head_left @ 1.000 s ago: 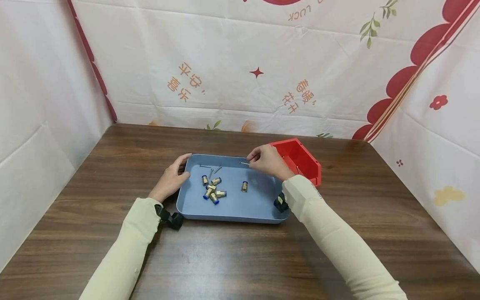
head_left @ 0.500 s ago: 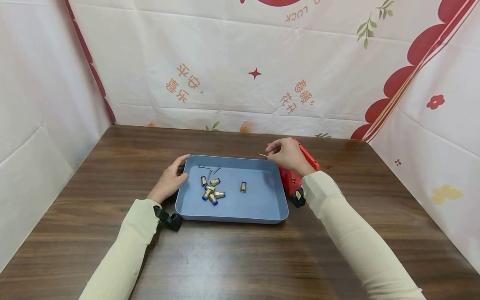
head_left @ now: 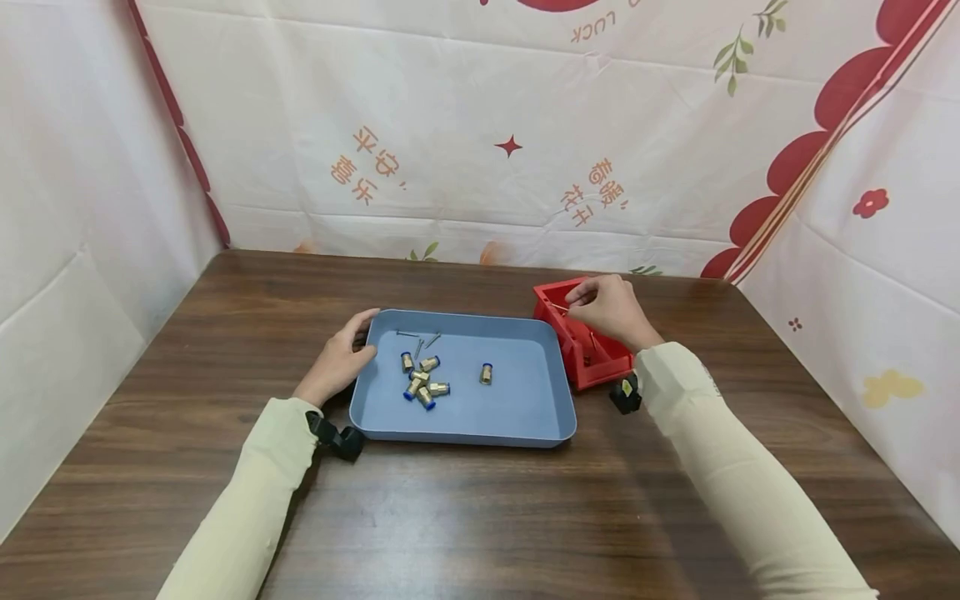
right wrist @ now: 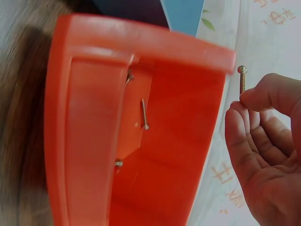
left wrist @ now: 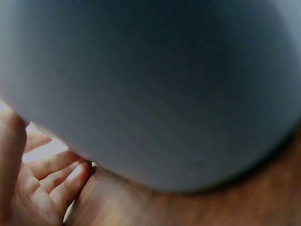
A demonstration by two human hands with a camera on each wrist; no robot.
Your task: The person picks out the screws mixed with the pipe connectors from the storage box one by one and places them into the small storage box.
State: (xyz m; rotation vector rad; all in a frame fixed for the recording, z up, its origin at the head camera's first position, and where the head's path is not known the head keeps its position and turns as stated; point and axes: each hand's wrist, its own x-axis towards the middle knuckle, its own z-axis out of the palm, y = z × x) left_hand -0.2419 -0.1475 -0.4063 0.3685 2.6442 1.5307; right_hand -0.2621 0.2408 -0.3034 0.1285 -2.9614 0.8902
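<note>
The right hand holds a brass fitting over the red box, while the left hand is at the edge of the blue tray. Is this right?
Not quite: the right wrist view shows the right hand holding a screw, not a fitting. It is over the red box; the left hand is at the edge of the blue tray.

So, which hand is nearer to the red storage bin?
Right. The right hand is over the red storage bin in the head view, pinching a screw; the left hand is farther off, at the blue tray's left end.
</note>
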